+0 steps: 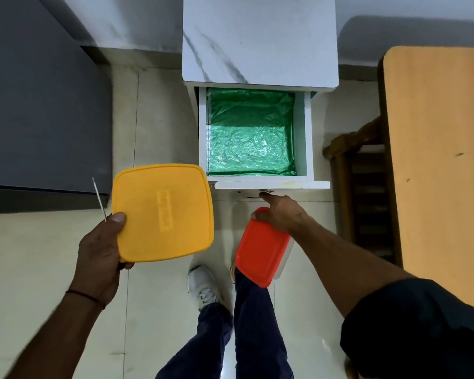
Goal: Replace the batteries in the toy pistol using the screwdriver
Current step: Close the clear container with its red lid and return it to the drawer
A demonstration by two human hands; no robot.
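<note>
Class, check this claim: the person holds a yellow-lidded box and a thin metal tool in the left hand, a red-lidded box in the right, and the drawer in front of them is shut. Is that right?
One detail is wrong. The head view shows the drawer pulled open, its green plastic lining exposed. The rest stands: the left hand holds the yellow-lidded box and thin metal tool, the right hand the red-lidded box.
</note>
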